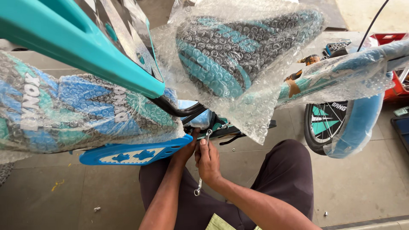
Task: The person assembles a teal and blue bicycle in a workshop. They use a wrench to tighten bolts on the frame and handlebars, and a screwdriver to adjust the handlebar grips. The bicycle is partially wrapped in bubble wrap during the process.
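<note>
Left hand (186, 149) fingers hidden behind right hand (208, 161); spanner (203, 162) mostly covered (both ends show).

To your upper right, note a red crate (390, 40) and a socket set (338, 46) on the floor (362, 187). A yellow scrap (56, 185) lies lower left. Loose small hardware (97, 208) rests near it, and another piece (326, 214) lower right.

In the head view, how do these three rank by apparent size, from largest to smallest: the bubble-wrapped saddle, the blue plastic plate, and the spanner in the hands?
1. bubble-wrapped saddle, though it is nearest to the camera, so its lead is unsure
2. blue plastic plate
3. spanner, held in the right hand, partly hidden
</note>
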